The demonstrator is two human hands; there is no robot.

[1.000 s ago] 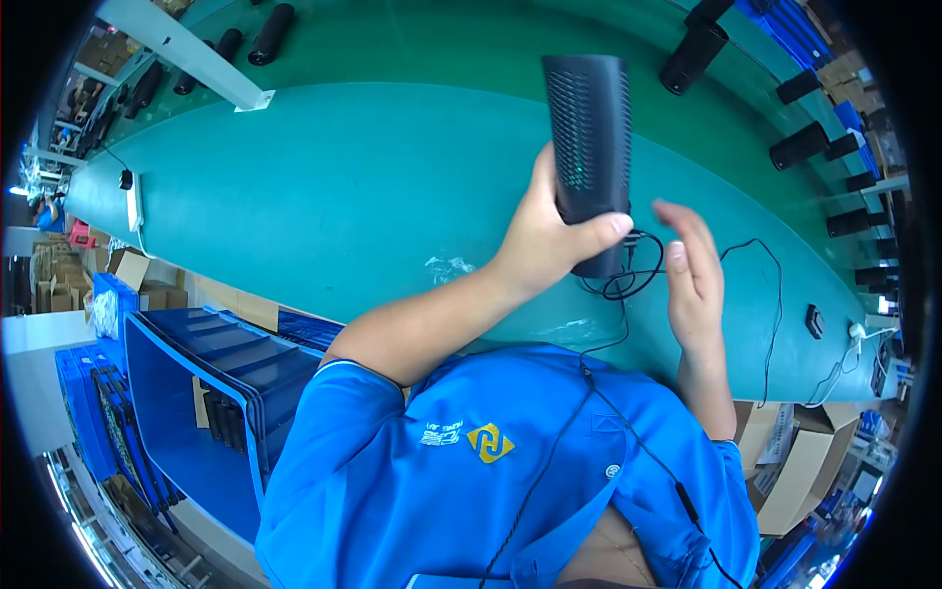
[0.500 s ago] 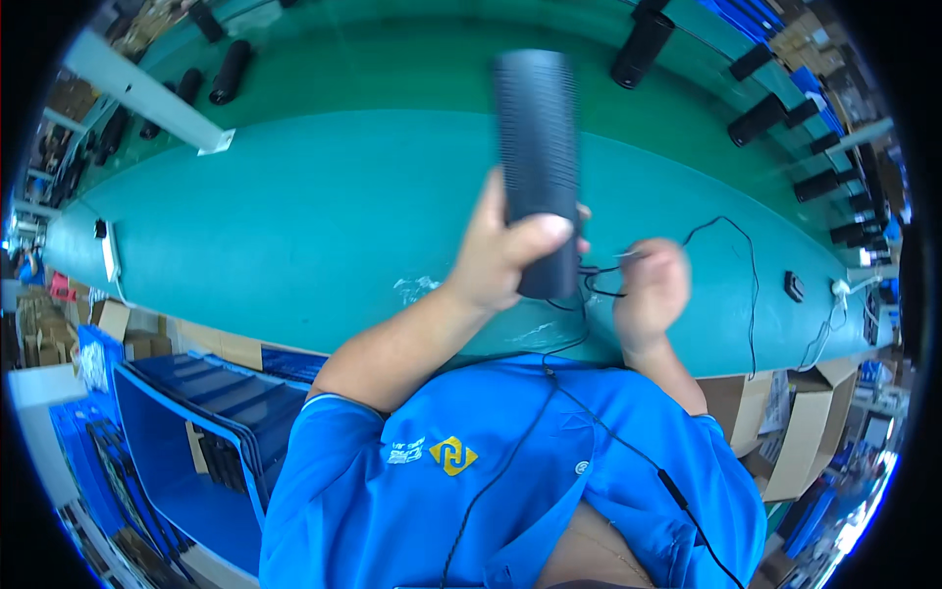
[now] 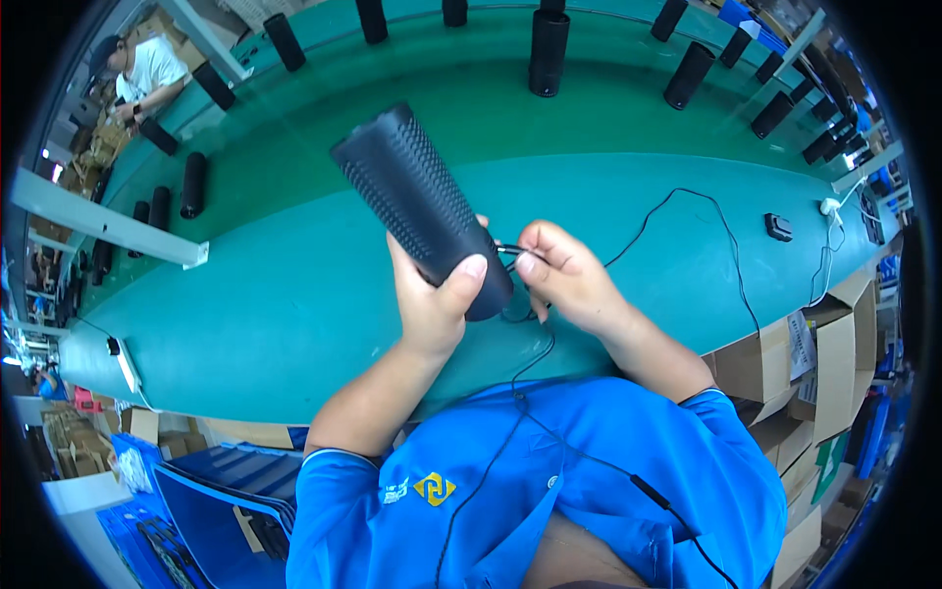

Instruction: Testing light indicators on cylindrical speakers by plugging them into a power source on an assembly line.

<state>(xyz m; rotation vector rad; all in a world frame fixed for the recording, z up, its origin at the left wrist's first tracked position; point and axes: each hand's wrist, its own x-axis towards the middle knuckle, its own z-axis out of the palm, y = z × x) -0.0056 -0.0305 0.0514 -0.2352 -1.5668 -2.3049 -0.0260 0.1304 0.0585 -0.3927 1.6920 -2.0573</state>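
Note:
A black cylinder with a ribbed, perforated-looking wall [image 3: 417, 191] is tilted up and to the left above the green table. My left hand [image 3: 432, 304] wraps round its lower end, thumb on the near side. Beside that lower end, my right hand [image 3: 569, 275] pinches a black cable plug [image 3: 508, 249] between thumb and fingers. The plug's tip is at the cylinder's side; whether it sits in a socket I cannot tell. A thin black cable [image 3: 721, 216] runs over the table to the right of my right hand.
Several black cylinders [image 3: 548, 54] stand along the darker green strip [image 3: 471, 118] beyond the table [image 3: 245, 314]. A small black box [image 3: 778, 227] lies at the right. Blue crates [image 3: 211, 501] are at lower left, cardboard boxes [image 3: 834, 363] at lower right. Another person [image 3: 152, 74] is at far left.
The cylinder has gone from upright to leaning left, and moved left with my left hand. My right hand has come left, bringing the plug up to its lower end.

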